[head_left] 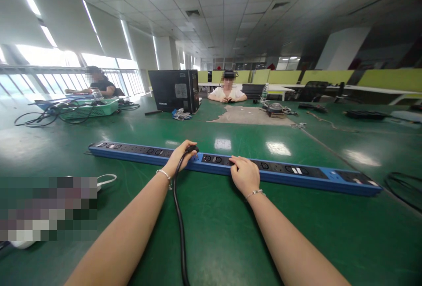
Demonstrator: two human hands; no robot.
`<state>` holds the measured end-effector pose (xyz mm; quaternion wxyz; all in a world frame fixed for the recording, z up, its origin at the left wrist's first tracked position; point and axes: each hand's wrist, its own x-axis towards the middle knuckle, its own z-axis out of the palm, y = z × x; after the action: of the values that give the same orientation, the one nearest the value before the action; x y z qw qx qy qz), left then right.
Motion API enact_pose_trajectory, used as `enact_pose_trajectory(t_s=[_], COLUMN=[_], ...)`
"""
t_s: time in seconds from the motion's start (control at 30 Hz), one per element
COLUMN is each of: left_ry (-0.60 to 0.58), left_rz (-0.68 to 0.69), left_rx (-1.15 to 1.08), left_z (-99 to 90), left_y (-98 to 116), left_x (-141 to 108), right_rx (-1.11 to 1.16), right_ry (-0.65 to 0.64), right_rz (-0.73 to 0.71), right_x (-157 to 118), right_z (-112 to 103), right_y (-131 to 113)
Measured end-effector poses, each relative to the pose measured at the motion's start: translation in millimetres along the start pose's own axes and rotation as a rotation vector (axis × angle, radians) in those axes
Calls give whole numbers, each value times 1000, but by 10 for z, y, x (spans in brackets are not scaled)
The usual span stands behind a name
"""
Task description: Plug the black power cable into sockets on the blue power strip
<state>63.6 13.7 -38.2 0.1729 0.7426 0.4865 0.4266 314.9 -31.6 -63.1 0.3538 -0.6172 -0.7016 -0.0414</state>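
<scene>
On a table (217, 237), a blue power strip (211, 167) runs crosswise, right end nearer; left of mid-strip, the left hand (178, 158) pinches a black plug (192, 149); mid-strip, the right hand (245, 175)'s curled fingers hide their grip.

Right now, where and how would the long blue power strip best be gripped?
The blue power strip is probably best gripped across its narrow width, one hand toward each end, from the near side: it lies flat and crosswise on the green tabletop, long and slim, so spread hands should balance it. The left hand, holding the black cable plug, would need freeing first.
</scene>
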Motion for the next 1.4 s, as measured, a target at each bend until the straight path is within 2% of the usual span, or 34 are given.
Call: enact_pose_trajectory(t_s=[0.17,0.43,0.6,0.97,1.4], left_ry=[-27,-22,-19,55,58], left_rz=[16,69,102,86,105], left_rx=[83,332,411,366,320], left_z=[121,184,196,233,233], left_y=[-56,13,-7,119,94], left_x=[3,-85,-101,-179,-171], right_rx=[4,6,3,11,-7], right_ry=[18,22,4,2,21], right_rz=[-1,24,16,20,5], right_x=[-6,-5,-9,-8,-21], right_z=[12,16,2,-15,2], right_y=[1,-14,-10,-35,-29])
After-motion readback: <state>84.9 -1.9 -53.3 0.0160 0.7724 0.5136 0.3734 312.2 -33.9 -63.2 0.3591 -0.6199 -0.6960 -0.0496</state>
